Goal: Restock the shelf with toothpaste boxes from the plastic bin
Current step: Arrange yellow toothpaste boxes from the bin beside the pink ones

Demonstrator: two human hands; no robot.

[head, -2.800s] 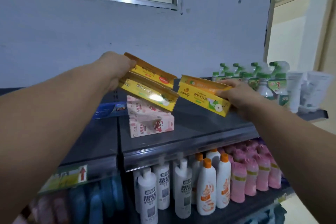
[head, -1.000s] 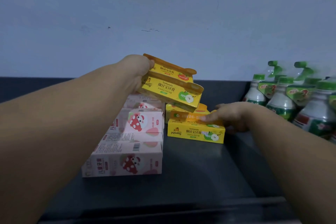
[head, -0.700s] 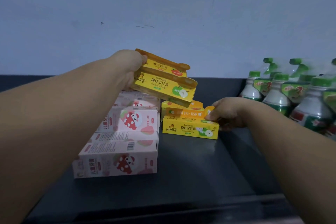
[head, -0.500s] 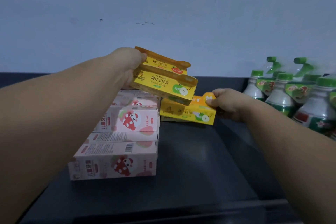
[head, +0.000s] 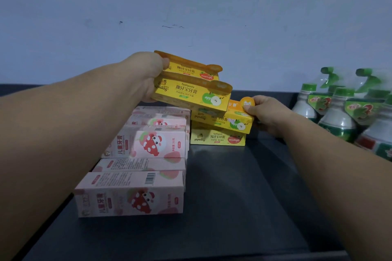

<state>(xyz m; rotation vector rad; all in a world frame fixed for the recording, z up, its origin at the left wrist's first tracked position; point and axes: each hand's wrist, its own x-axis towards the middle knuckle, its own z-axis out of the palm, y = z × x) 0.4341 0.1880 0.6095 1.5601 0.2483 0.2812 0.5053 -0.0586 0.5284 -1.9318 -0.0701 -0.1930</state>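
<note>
My right hand (head: 267,112) pinches one end of a yellow cardboard toothpaste box (head: 237,119), tilted onto another yellow box (head: 216,138) lying on the dark shelf (head: 244,197), seemingly to square the stack, while my left hand (head: 146,76), fingers curled, grips two more yellow boxes (head: 191,91) aloft in reserve.

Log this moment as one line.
left hand: holds two yellow boxes | right hand: pinches tilted yellow box over shelved box

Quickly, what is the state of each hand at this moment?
Left hand: closed, holding two stacked yellow toothpaste boxes.
Right hand: closed, pinching the end of a tilted yellow apple box.
</note>
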